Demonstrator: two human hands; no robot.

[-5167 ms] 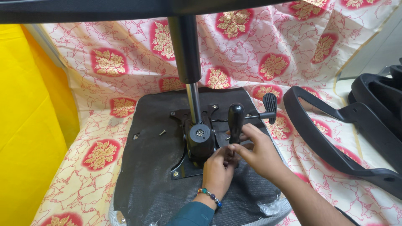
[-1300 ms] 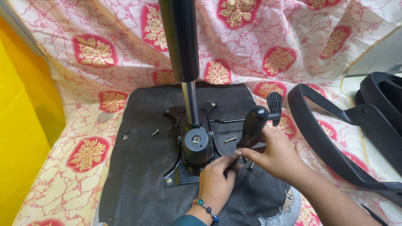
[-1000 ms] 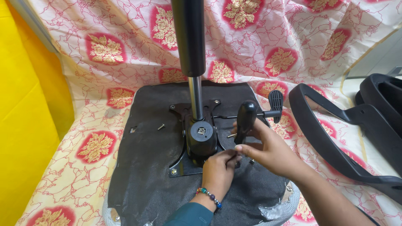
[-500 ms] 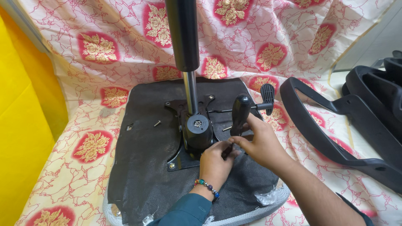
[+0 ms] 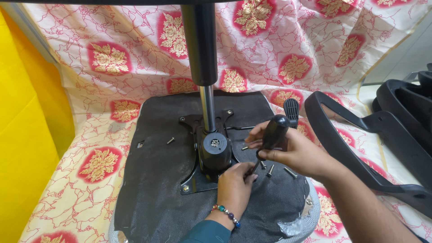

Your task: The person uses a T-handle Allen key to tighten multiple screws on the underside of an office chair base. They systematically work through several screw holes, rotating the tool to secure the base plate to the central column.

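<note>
Tilted further rightward now, the screwdriver [image 5: 271,137] stays gripped by both hands over the mounting plate [image 5: 198,182].

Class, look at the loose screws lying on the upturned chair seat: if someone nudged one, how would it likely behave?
The screws look small and round-shafted, so one would probably roll in a short arc if nudged. The seat underside looks like rough dark fabric, which should slow them. Being metal and thin, they are likely stiff and light to pick up.
</note>
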